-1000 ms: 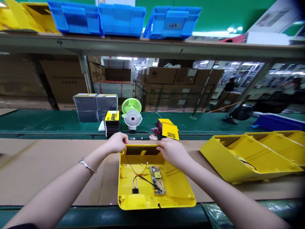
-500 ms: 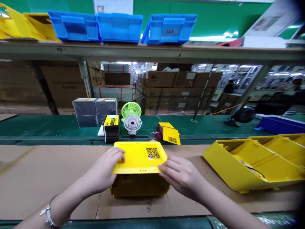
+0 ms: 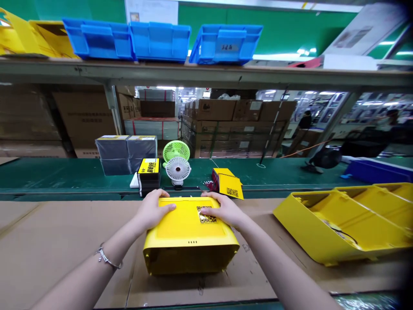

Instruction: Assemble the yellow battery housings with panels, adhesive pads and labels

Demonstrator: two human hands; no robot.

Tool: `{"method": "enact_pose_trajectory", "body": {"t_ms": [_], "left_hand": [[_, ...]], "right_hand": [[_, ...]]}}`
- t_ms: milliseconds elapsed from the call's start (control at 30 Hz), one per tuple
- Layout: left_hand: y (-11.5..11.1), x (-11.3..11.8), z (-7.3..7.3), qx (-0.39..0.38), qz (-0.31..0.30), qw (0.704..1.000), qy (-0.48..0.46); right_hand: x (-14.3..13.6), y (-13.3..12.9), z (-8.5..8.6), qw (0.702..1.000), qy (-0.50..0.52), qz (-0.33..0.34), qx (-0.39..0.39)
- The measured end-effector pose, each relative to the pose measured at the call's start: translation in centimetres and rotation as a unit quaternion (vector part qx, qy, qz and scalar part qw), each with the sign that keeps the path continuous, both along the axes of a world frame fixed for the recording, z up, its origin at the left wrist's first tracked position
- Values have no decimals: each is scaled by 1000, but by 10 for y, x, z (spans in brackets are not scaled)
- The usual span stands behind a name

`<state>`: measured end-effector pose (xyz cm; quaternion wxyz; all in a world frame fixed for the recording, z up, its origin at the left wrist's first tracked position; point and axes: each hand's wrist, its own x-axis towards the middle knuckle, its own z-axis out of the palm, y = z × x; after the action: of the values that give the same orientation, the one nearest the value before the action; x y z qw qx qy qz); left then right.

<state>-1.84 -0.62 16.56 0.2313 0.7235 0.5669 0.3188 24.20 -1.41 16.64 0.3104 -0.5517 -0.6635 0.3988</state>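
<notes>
The yellow housing (image 3: 180, 232) is held on the cardboard sheet (image 3: 71, 249), in front of the person, with its QR code (image 3: 206, 215) facing up and its open, dark side turned toward the person; it is clamped at its far corners by the left hand (image 3: 155, 210) and the right hand (image 3: 224, 210), thumbs laid on the printed face and fingers over the far edge; half a second earlier the near right corner was gripped by the right hand, and a second earlier a circuit board could be seen inside; beyond, on the green bench (image 3: 71, 172), a white fan (image 3: 178, 169) is set before a green fan (image 3: 176, 150), between black boxes (image 3: 149, 177) and yellow cards (image 3: 230, 185); the way to the fans is partly crossed by the housing and hands; at right, wiring (image 3: 342, 234) is contained in the nearest of the nested yellow shells (image 3: 316, 232); above, the contents of the blue bins (image 3: 159, 41) are hidden
</notes>
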Motion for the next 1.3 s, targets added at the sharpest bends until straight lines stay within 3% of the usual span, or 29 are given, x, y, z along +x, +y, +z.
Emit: {"method": "enact_pose_trajectory", "body": {"t_ms": [67, 200, 400, 533, 633, 767, 867, 967, 1033, 1100, 1200, 1300], "left_hand": [[4, 1, -1, 27, 8, 999, 21], [19, -2, 2, 52, -2, 997, 63], [77, -24, 13, 116, 28, 987, 107], [108, -47, 2, 138, 90, 975, 147], [110, -60, -11, 145, 106, 969, 168], [98, -68, -10, 189, 103, 963, 165], [85, -67, 8, 234, 102, 957, 136], [68, -60, 35, 288, 121, 946, 88], [53, -50, 54, 325, 134, 936, -1], [34, -39, 70, 339, 114, 916, -181], [1, -22, 85, 257, 21, 898, -356], [-34, -7, 86, 105, -78, 914, -384]], "right_hand": [[-2, 5, -4, 999, 46, -9, -4], [-5, 12, -9, 997, 45, -42, 40], [-5, 17, -14, 996, 34, -53, 61], [-4, 18, -16, 996, 33, -52, 70], [-4, 18, -17, 995, 30, -56, 73], [-4, 18, -17, 995, 25, -59, 72], [-5, 17, -16, 995, 20, -61, 73], [-5, 16, -14, 995, 15, -66, 76], [-6, 16, -14, 994, 11, -74, 81], [-6, 15, -15, 991, 8, -93, 97], [-6, 11, -13, 981, 8, -135, 137], [-10, -2, 0, 966, 45, -155, 201]]}}
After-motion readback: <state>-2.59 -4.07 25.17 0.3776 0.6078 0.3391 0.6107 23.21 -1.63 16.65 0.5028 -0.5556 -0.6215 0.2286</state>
